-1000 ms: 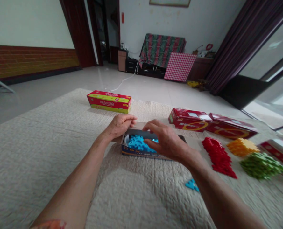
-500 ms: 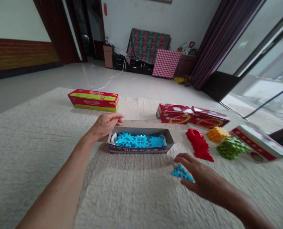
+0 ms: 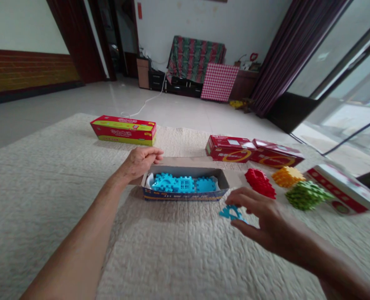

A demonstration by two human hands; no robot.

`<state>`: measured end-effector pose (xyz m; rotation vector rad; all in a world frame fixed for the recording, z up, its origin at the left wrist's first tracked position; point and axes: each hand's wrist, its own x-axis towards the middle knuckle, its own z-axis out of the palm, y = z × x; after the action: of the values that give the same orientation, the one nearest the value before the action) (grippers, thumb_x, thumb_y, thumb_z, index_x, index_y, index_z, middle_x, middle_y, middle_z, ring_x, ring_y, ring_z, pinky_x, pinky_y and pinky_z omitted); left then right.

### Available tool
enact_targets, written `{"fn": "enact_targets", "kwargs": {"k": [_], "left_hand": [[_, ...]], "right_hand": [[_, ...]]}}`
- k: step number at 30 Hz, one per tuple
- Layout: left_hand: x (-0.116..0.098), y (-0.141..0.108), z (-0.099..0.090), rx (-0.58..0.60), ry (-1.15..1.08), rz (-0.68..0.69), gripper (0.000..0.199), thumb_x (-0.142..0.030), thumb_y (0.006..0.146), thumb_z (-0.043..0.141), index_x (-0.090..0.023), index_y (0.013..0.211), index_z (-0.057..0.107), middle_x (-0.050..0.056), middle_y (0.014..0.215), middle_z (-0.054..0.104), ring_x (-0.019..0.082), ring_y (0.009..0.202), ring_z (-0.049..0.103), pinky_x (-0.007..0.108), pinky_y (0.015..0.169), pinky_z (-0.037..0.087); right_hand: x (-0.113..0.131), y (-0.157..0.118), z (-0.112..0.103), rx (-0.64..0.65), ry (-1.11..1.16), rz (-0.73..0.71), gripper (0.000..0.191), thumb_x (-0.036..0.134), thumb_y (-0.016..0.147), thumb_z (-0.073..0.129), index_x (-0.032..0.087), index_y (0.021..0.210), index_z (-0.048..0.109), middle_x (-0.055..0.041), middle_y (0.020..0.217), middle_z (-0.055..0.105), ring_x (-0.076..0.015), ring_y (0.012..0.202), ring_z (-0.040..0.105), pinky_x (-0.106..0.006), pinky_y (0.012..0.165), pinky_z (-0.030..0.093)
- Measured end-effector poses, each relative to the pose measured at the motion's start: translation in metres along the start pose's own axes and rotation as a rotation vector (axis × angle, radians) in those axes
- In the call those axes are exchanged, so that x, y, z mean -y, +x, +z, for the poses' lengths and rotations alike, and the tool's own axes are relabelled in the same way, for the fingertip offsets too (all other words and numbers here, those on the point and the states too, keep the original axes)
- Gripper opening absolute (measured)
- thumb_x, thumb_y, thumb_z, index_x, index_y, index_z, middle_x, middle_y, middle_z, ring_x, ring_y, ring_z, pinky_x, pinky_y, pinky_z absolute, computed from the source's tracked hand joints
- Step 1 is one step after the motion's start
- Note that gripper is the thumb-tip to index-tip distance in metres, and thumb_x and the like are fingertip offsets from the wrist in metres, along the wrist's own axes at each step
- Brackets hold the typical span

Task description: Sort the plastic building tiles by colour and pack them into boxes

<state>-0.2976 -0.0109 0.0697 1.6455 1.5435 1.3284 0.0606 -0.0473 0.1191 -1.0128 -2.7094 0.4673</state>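
A small open cardboard box (image 3: 185, 196) with a dark blue front sits before me, its flaps folded out. Several light blue interlocking plastic pieces (image 3: 185, 184) lie inside on white wrapping. My left hand (image 3: 141, 163) has its fingers curled at the box's back left corner, by the flaps; its fingertips are partly hidden. To the right of the box, just over the mat, my right hand (image 3: 259, 212) pinches a light blue interlocking piece (image 3: 230, 212) with a hole in it between thumb and fingers. Part of that piece is hidden behind the fingers.
Right of the box lie piles of red pieces (image 3: 260, 183), yellow pieces (image 3: 287, 176) and green pieces (image 3: 306, 195). A white and red box (image 3: 343, 188) stands beyond them. Two dark red boxes (image 3: 230, 148) and a red-yellow box (image 3: 124, 131) stand further back on the quilted mat (image 3: 178, 258).
My right hand has closed on the blue piece and raised it slightly, shifting it left and toward the box. My left hand stays at the box corner.
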Motion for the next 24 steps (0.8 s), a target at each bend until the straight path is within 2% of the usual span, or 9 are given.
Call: {"fn": "enact_targets", "kwargs": {"k": [2,4,7,9,14,19,24], "left_hand": [[-0.001,0.0,0.0,0.0,0.006,0.006,0.028,-0.027,0.074,0.055,-0.014,0.091,0.073,0.006,0.079,0.074,0.017,0.072,0.07,0.035,0.074,0.06],[-0.002,0.0,0.0,0.005,0.017,0.013,0.028,-0.026,0.074,0.055,-0.014,0.092,0.073,0.006,0.08,0.074,0.017,0.072,0.07,0.034,0.074,0.06],[-0.003,-0.001,0.0,0.004,0.015,0.013,0.028,-0.025,0.075,0.054,-0.013,0.092,0.073,0.006,0.081,0.075,0.017,0.071,0.07,0.034,0.073,0.06],[-0.003,-0.001,0.0,0.005,0.001,0.013,0.027,-0.024,0.076,0.054,-0.013,0.092,0.073,0.006,0.081,0.075,0.017,0.073,0.07,0.035,0.074,0.06],[-0.004,-0.002,0.0,0.005,0.006,0.017,0.026,-0.021,0.077,0.054,-0.013,0.092,0.074,0.007,0.082,0.075,0.017,0.075,0.07,0.034,0.076,0.06],[-0.005,-0.002,0.0,0.011,0.037,0.012,0.027,-0.018,0.078,0.053,-0.013,0.095,0.073,0.006,0.083,0.075,0.016,0.075,0.071,0.034,0.077,0.059],[-0.004,-0.001,0.0,0.014,0.065,0.021,0.028,-0.018,0.078,0.052,-0.014,0.095,0.074,0.007,0.084,0.075,0.017,0.074,0.07,0.034,0.077,0.059]], "right_hand": [[0.01,0.029,-0.008,-0.076,-0.023,-0.088,0.024,0.024,0.085,0.061,0.023,0.109,0.062,-0.0071,0.111,0.062,-0.0187,0.094,0.062,-0.031,0.078,0.051],[0.017,0.06,-0.008,-0.101,-0.052,-0.138,0.022,0.023,0.083,0.062,0.02,0.105,0.064,-0.0064,0.105,0.064,-0.0177,0.091,0.062,-0.031,0.081,0.049],[0.02,0.097,0.002,-0.048,-0.117,-0.132,0.025,0.017,0.08,0.064,0.018,0.105,0.066,-0.0073,0.103,0.064,-0.0172,0.088,0.061,-0.03,0.079,0.048],[0.021,0.11,0.011,-0.02,-0.157,-0.109,0.029,0.015,0.078,0.065,0.017,0.106,0.067,-0.0086,0.104,0.064,-0.0185,0.09,0.061,-0.03,0.079,0.047],[0.026,0.118,0.025,-0.019,-0.2,-0.075,0.024,0.015,0.079,0.063,0.018,0.103,0.066,-0.0085,0.104,0.061,-0.0183,0.088,0.061,-0.029,0.077,0.047],[0.028,0.122,0.03,-0.067,-0.25,-0.079,0.023,0.016,0.08,0.062,0.019,0.103,0.064,-0.0076,0.105,0.058,-0.0172,0.085,0.06,-0.028,0.073,0.047],[0.03,0.126,0.034,-0.06,-0.278,-0.065,0.022,0.015,0.079,0.062,0.019,0.101,0.064,-0.0081,0.106,0.057,-0.0178,0.084,0.06,-0.029,0.072,0.048]]}}
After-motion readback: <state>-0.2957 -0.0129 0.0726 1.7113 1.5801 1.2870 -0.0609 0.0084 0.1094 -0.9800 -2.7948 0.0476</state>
